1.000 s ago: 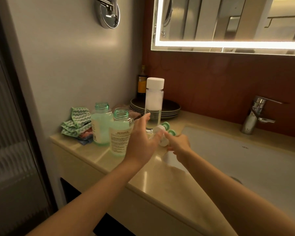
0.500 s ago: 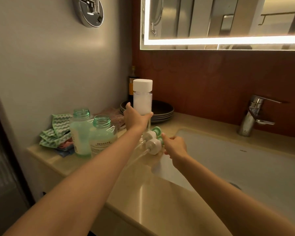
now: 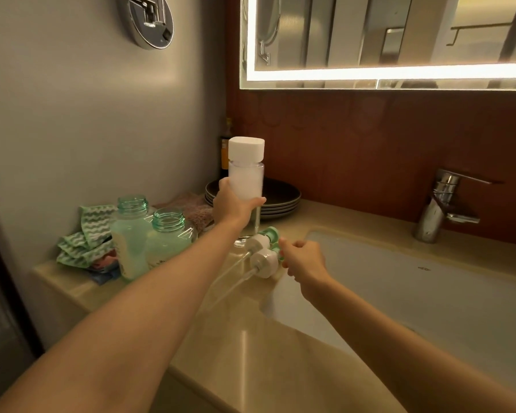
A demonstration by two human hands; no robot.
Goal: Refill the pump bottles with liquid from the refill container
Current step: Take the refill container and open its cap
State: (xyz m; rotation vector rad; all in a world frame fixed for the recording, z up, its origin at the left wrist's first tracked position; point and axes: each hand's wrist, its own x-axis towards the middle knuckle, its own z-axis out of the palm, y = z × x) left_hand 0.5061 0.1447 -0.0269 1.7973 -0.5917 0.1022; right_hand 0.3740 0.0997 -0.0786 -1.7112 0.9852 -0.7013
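A tall clear refill container with a white cap stands on the beige counter. My left hand is wrapped around its middle. Two open green pump bottles stand to the left: the rear bottle and the front bottle, both without pumps. Two white-and-green pump heads lie on the counter with their tubes pointing toward me. My right hand is curled just right of them, touching or nearly touching the nearer pump head; whether it grips it is hidden.
A white sink basin fills the right side, with a chrome tap behind it. Dark plates are stacked behind the container. A green patterned cloth lies at the far left by the wall. A lit mirror hangs above.
My left hand went from beside the front pump bottle to the refill container and closed around it. My right hand stayed by the pump heads. The view shifted right.
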